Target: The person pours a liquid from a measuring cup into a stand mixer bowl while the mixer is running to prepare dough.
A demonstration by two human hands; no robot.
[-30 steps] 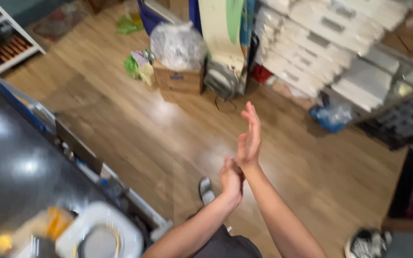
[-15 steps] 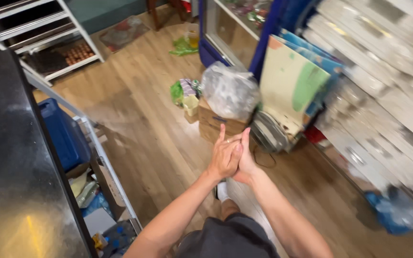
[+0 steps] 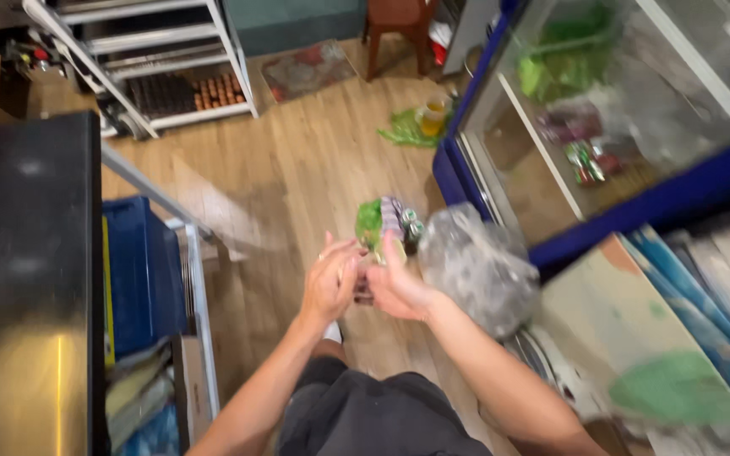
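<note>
Hands: the left hand (image 3: 329, 281) and right hand (image 3: 394, 287) meet in front of the body, above the wooden floor (image 3: 297, 169). They touch or nearly touch near the fingers; the frame is motion-blurred, so the exact contact cannot be told. Neither hand visibly holds a thing. Left fingers curl loosely toward the right hand; right thumb points up, palm turned toward the left.

Landmark: the blue-framed glass cabinet (image 3: 601, 127).
- Hands sit to the left of and below the cabinet's near corner, apart from it.
- Clear plastic bag (image 3: 476, 266), crumpled and full, lies on the floor just at the cabinet's lower left corner, beside the right hand (in the picture it appears next to the wrist; it is lower down, on the floor).
- Green packet with cans (image 3: 386, 224) lies left of the cabinet's corner, seen just past the fingertips.
- Green bag with a cup (image 3: 420, 125) rests on the floor at the cabinet's far left edge.
- Flat boards (image 3: 652, 338), pale and blue with a green patch, lean below the cabinet.
- White shelving rack (image 3: 171, 67) stands well left of the cabinet, across the floor.
- Black counter (image 3: 23, 270) is farthest left, with a blue crate (image 3: 141, 270) beneath its edge.
- Brown chair (image 3: 399, 25) is up beyond the cabinet's far left end.

Dark shorts (image 3: 365, 414) show at the bottom.
</note>
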